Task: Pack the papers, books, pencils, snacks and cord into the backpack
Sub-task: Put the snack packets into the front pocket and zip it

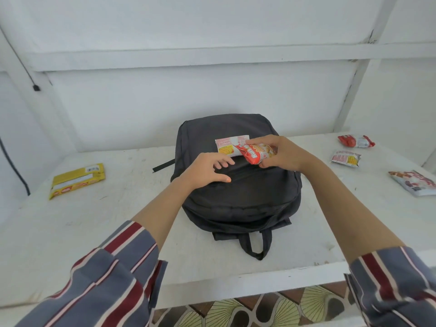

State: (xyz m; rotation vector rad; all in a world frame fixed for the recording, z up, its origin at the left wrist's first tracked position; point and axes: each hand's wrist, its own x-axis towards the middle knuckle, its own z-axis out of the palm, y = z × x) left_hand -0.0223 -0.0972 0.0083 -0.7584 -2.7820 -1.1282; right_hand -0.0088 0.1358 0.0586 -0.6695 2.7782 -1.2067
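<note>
Head view: our right hand (280,151) grips a red snack packet (253,155) above the backpack (236,199); our left hand (207,169) spreads loosely.

White capitals on the red snack packet (256,155), pinched by the fingers (262,139) of the right hand (283,152), begin "NG"; the rest is too blurred to read. The yellow packet (76,180), far left of the fingers, carries a barcode, but its print is too small to read. The print on the three packets (345,158) to the right of the fingers is illegible.
</note>
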